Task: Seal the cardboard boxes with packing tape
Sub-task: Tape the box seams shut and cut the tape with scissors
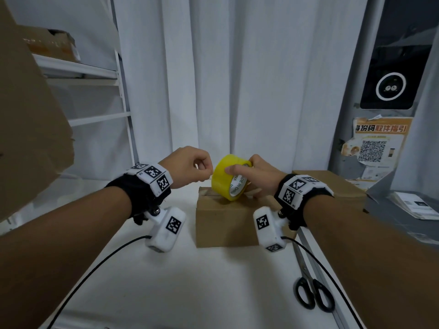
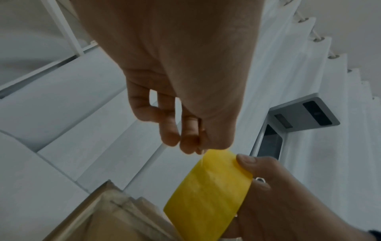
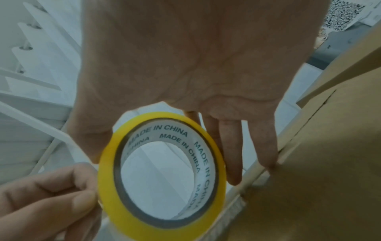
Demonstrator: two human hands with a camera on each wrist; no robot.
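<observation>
A yellow packing tape roll point(image 1: 223, 181) with a white core is held upright just above a small brown cardboard box point(image 1: 221, 222) on the white table. My right hand point(image 1: 240, 166) grips the roll, thumb on its near face and fingers behind it. My left hand point(image 1: 204, 174) is at the roll's left rim, thumb and fingertips pinching the tape's outer layer point(image 2: 218, 156). I cannot make out a lifted free end. The box's top flaps point(image 2: 115, 216) lie folded down with the seam showing.
Black-handled scissors point(image 1: 313, 295) lie at the table's right edge. A second cardboard box point(image 1: 332, 181) stands behind my right wrist. A white shelf rack point(image 1: 95, 74) and a large cardboard sheet point(image 1: 28, 127) are on the left, a grey counter point(image 1: 392, 217) on the right.
</observation>
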